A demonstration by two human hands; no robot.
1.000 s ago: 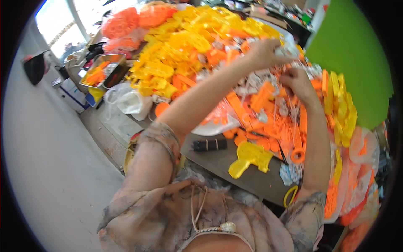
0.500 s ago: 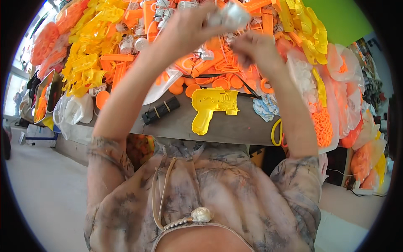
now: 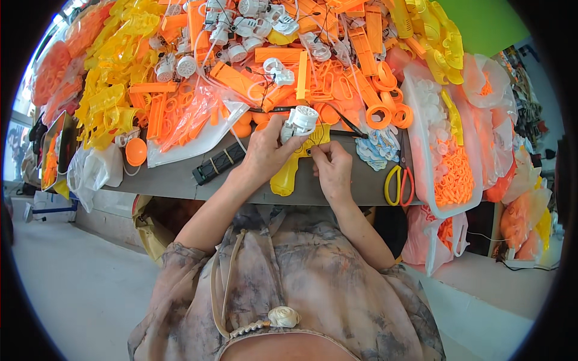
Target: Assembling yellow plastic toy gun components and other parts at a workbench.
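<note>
At the near edge of the desk (image 3: pixel 180 180), the left hand (image 3: pixel 265 153) is closed around a white motor unit (image 3: pixel 300 122), and the right hand (image 3: pixel 332 170) pinches something small at the yellow toy gun shell (image 3: pixel 292 165) lying under both. It looks like fitting the unit into the shell; the next move calls for careful seating of its thin wires. Yellow-handled scissors (image 3: pixel 397 185) lie just right. Beyond, clear bags (image 3: pixel 433 150) hold orange and white parts, and loose orange pieces (image 3: pixel 337 54) are heaped behind.
</note>
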